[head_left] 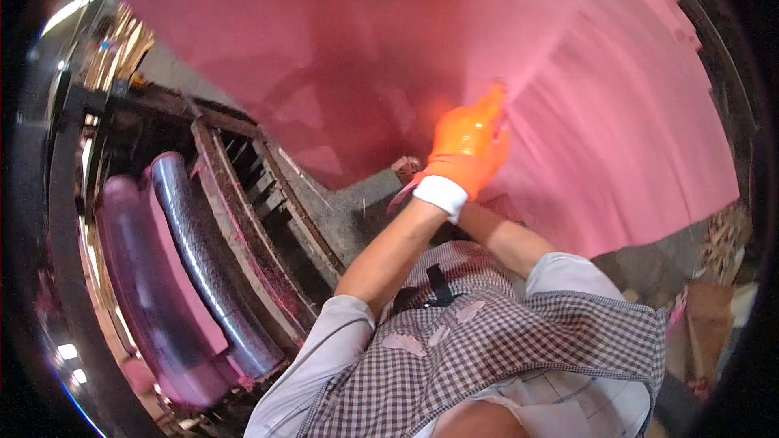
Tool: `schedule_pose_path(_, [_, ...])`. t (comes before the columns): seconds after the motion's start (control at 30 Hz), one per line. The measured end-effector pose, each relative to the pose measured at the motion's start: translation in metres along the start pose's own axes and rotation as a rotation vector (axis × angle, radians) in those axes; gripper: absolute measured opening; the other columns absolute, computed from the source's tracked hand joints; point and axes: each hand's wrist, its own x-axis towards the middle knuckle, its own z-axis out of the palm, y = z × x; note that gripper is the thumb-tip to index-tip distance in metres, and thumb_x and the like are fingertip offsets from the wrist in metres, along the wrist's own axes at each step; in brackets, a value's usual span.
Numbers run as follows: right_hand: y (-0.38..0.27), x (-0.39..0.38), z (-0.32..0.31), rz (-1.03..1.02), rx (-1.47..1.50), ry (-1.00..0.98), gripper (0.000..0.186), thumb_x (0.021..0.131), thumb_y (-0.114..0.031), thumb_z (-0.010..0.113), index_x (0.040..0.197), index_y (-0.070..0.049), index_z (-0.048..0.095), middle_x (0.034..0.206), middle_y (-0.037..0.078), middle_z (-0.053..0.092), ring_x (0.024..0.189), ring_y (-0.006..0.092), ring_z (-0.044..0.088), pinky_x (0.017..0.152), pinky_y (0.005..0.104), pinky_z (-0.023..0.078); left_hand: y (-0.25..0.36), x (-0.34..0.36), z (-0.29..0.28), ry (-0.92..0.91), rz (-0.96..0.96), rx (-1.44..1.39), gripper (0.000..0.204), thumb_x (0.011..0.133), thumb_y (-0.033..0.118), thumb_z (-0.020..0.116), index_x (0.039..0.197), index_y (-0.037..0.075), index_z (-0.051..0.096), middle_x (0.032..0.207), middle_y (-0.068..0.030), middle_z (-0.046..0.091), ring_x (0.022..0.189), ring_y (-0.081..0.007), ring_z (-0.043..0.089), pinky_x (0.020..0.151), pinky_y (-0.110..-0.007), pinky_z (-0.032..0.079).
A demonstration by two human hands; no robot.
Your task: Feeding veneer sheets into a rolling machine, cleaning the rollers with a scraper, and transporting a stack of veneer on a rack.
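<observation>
- pink sheet, one, large: spread ahead of the person and under the hands; top edge cut off by the view, surface partly blurred and shadowed.
- left hand, in an orange glove with white cuff: over the sheet; fingers blurred, whether together or clamped on the sheet cannot be told.
- right hand: hidden behind the left; fingers out of sight, state cannot be told; bare right forearm visible.
- rollers, dark, glossy: to the left, beside a grimy frame.
- checked apron: cut off below.
</observation>
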Motion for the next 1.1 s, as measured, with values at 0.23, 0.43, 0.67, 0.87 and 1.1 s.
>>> schedule_pose_path(0.23, [-0.082,-0.146,-0.266,0.202,-0.195,0.576,0.047,0.1,-0.037,0.056,0.136,-0.006,0.055,0.135,0.011,0.063,0.107,0.0216,0.069,0.086,0.0401,0.056,0.009,-0.018,0.023,-0.2,-0.122,-0.663,0.07,0.097,0.021,0.063,0.157,0.009,0.03,0.145,-0.0155,0.053,0.132,-0.0252,0.054,0.106,-0.037,0.046])
schedule_pose_path(0.43, [-0.001,-0.136,-0.35,0.486,-0.365,1.009,0.031,0.095,-0.042,0.058,0.09,-0.012,0.065,0.073,0.011,0.061,0.061,0.0235,0.059,0.052,0.0406,0.044,-0.125,-0.163,-0.061,0.32,-0.609,-0.582,0.057,0.099,0.022,0.063,0.15,0.006,0.044,0.137,-0.0107,0.06,0.123,-0.016,0.056,0.104,-0.029,0.044])
schedule_pose_path(0.67, [0.078,-0.018,-0.301,-0.206,-2.082,-0.046,0.031,0.091,-0.028,0.061,0.115,-0.01,0.07,0.117,0.014,0.072,0.113,0.0302,0.068,0.092,0.0443,0.056,-0.172,-0.391,-0.115,1.342,-0.918,-0.493,0.064,0.103,0.024,0.056,0.157,0.006,0.027,0.151,-0.0142,0.043,0.133,-0.0222,0.045,0.111,-0.036,0.037])
schedule_pose_path(0.87, [0.005,0.043,0.007,0.276,-1.521,-0.036,0.05,0.092,-0.043,0.051,0.125,-0.009,0.068,0.13,0.02,0.065,0.124,0.0347,0.06,0.103,0.0439,0.046,-0.168,-0.556,-0.044,1.888,-1.071,-0.682,0.079,0.099,0.043,0.06,0.159,0.01,0.02,0.162,-0.0131,0.03,0.145,-0.0319,0.033,0.12,-0.045,0.021])
schedule_pose_path(1.1, [0.039,0.068,0.144,0.233,-1.446,-0.305,0.07,0.088,-0.056,0.053,0.141,-0.009,0.055,0.144,0.019,0.055,0.134,0.0383,0.051,0.111,0.0425,0.04,-0.243,-0.634,-0.009,2.011,-1.113,-0.859,0.088,0.096,0.047,0.065,0.159,0.007,0.02,0.162,-0.0129,0.031,0.147,-0.0305,0.032,0.122,-0.038,0.02])
